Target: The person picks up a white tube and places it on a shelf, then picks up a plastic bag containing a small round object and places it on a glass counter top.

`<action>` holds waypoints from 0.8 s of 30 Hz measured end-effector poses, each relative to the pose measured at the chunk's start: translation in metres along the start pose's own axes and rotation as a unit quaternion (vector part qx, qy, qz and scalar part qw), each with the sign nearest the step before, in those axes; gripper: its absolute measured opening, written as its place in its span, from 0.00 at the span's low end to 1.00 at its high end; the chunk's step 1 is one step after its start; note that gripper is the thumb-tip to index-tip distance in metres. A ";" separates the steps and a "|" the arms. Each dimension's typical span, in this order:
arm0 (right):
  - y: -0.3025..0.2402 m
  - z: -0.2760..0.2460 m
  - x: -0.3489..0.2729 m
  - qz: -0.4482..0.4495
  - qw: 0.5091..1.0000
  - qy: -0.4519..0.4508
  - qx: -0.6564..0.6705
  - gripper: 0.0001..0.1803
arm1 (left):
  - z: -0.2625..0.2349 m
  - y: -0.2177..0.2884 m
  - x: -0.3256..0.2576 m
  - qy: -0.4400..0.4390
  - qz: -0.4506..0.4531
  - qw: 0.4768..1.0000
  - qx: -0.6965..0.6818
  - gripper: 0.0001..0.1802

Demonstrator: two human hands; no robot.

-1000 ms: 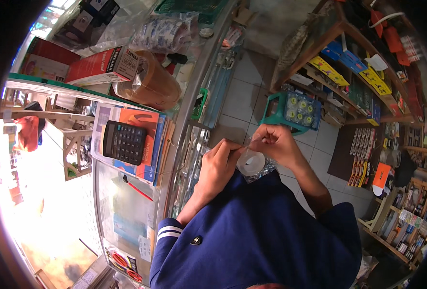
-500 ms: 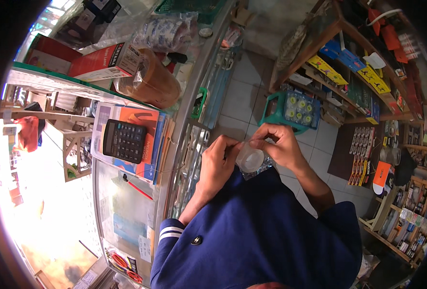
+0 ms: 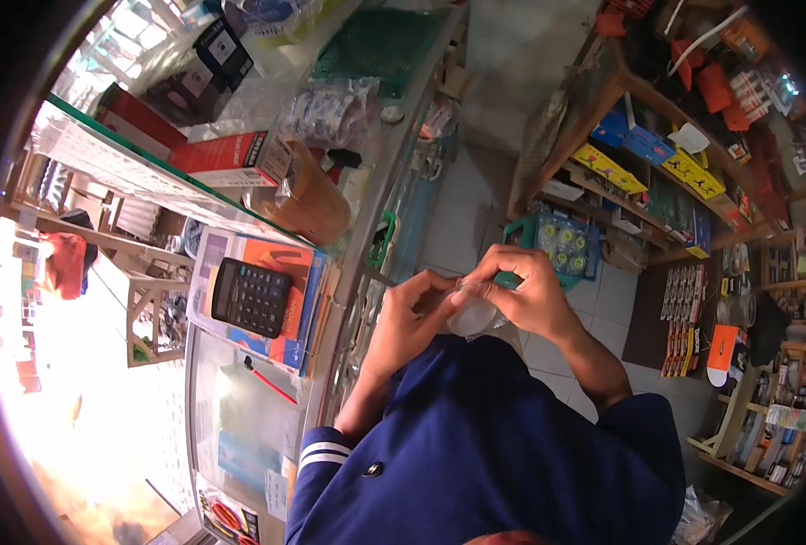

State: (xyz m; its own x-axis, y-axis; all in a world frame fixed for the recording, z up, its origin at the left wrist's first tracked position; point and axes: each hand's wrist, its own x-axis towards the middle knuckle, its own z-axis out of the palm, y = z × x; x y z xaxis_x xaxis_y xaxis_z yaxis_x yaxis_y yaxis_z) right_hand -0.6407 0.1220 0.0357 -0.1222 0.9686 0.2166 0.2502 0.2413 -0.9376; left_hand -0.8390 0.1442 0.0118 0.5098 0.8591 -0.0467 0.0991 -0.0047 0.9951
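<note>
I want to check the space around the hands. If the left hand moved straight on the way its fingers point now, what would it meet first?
The left hand points toward the right hand, so it would first meet the small clear plastic bag both hands pinch, then the right hand's fingers. Depth is unclear, but they already seem to touch.

Both hands pinch a small bag (image 3: 472, 313) of thin, clear, glossy plastic; the counter (image 3: 239, 427) beside them is smooth glass edged in dull metal, carrying a matt black plastic calculator (image 3: 250, 296) on glossy printed paper pads (image 3: 287, 272); a roll of shiny brown tape (image 3: 308, 202) sits wrapped in clear film; the shelves (image 3: 621, 95) are bare wood; the floor (image 3: 457, 218) is pale, smooth tile.
</note>
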 end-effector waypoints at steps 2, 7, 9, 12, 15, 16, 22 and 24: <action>-0.006 -0.006 0.006 0.004 1.000 -0.021 0.002 0.03 | -0.006 0.006 0.002 -0.018 -0.012 1.000 -0.005 0.11; -0.006 -0.009 0.013 0.045 0.997 -0.036 0.054 0.06 | -0.007 -0.006 0.007 -0.003 0.045 0.996 -0.078 0.09; -0.001 -0.010 0.013 0.064 0.993 -0.043 0.087 0.09 | -0.008 -0.010 0.007 0.015 0.039 0.995 -0.091 0.10; 0.007 -0.016 0.010 0.113 0.972 -0.016 0.204 0.14 | -0.005 -0.012 0.007 0.078 0.063 0.979 -0.179 0.10; 0.007 -0.021 0.003 0.120 0.965 0.002 0.233 0.18 | -0.001 -0.018 0.013 0.133 0.096 0.963 -0.216 0.10; 0.006 -0.021 -0.001 0.121 0.965 0.001 0.231 0.17 | -0.001 -0.019 0.015 0.140 0.103 0.962 -0.213 0.10; 0.004 -0.018 -0.007 0.105 0.969 0.069 0.213 0.14 | 0.014 -0.013 0.027 0.162 0.176 0.946 -0.220 0.10; -0.002 -0.019 -0.007 0.069 0.971 0.108 0.200 0.11 | 0.018 -0.013 0.031 0.165 0.199 0.945 -0.202 0.10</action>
State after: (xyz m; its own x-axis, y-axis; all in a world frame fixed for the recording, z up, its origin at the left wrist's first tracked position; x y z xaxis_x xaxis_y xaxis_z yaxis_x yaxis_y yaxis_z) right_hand -0.6224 0.1162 0.0411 0.1007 0.9905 0.0937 -0.1484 0.1081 -0.9830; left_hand -0.8088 0.1617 -0.0039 0.1378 0.9433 0.3019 -0.4124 -0.2225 0.8834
